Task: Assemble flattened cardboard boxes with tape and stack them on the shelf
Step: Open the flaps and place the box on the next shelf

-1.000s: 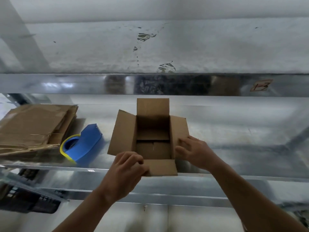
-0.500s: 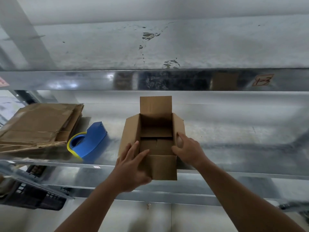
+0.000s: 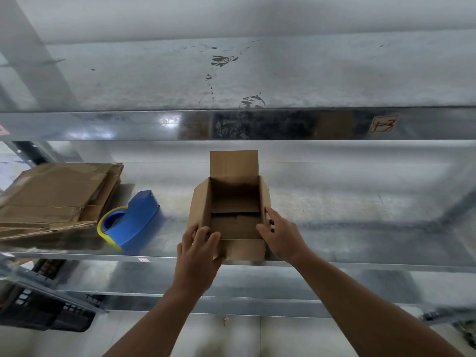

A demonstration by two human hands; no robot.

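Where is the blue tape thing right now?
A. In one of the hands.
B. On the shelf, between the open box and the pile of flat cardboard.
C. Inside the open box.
B: the blue tape dispenser lies on the shelf, with the flat cardboard pile on one side and the open box on the other.

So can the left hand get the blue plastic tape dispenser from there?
Probably yes. The blue plastic tape dispenser lies on the metal shelf just left of the left hand, nothing between them. The hand must first let go of the open brown cardboard box.
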